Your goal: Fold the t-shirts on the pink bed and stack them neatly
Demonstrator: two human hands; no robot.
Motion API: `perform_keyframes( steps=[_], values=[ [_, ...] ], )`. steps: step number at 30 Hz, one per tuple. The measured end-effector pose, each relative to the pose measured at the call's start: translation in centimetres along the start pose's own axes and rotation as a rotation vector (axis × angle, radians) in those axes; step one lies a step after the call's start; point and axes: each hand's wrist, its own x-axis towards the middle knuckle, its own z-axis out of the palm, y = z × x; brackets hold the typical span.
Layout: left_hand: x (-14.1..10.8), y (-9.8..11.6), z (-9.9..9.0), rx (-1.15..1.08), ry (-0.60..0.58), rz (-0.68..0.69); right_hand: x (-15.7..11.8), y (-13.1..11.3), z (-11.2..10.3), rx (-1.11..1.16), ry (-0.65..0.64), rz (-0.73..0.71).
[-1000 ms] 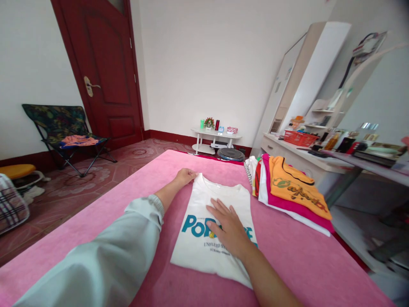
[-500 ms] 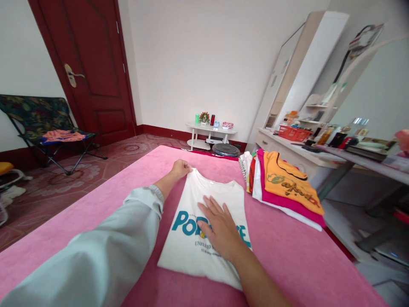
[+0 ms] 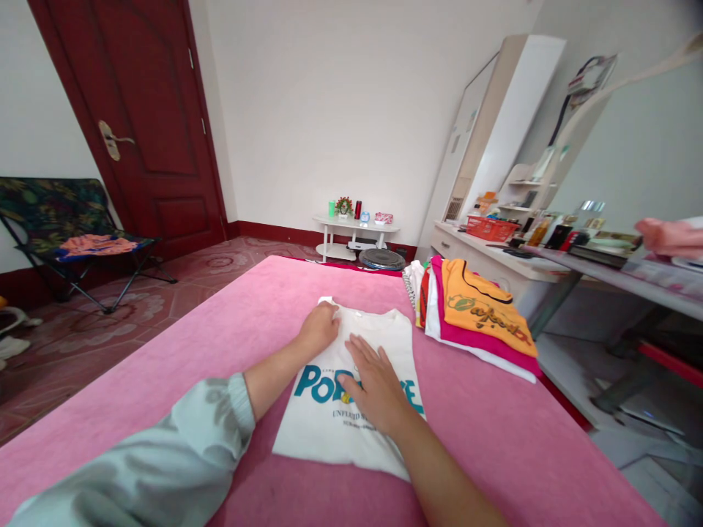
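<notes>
A folded white T-shirt with teal lettering lies front up on the pink bedspread, its neckline on the far side. My left hand is closed at the shirt's far left shoulder, with a corner of cloth poking out beyond the fingers; the fingertips are partly hidden. Flat on the middle of the print rests my right hand, fingers stretched out and covering some letters.
To the right is a stack of folded clothes, with an orange shirt on top. Beyond it stands a dresser holding a red basket and bottles. A small white table is by the wall, a folding chair at left.
My left hand has come nearer and slightly right, over the shirt's left shoulder edge, where the cloth now bunches. My right hand stays flat on the print. The view has shifted slightly.
</notes>
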Motion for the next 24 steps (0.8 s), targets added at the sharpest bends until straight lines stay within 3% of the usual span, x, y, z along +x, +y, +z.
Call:
perform_keyframes(
  steps=[4,9,12,15,19,24],
  values=[
    [-2.9,0.6,1.7,0.036,-0.058,0.073,0.5,0.8,0.6,-0.025,0.119,0.232],
    [-3.5,0.5,2.4,0.149,-0.09,0.065,1.4,1.8,0.7,-0.064,0.144,0.387],
    [-3.5,0.6,2.4,0.171,-0.093,0.055,2.5,3.3,-0.8,-0.098,0.242,0.34],
    [-3.5,0.7,2.4,0.173,-0.104,0.054,4.3,6.1,-3.7,-0.195,0.332,0.359],
    [-3.6,0.7,2.4,0.159,-0.095,0.051,7.0,10.2,-7.2,-0.288,0.219,0.466],
    [-3.6,0.7,2.5,0.152,-0.092,0.043,9.2,12.7,-7.7,-0.347,0.086,0.45]
  ],
)
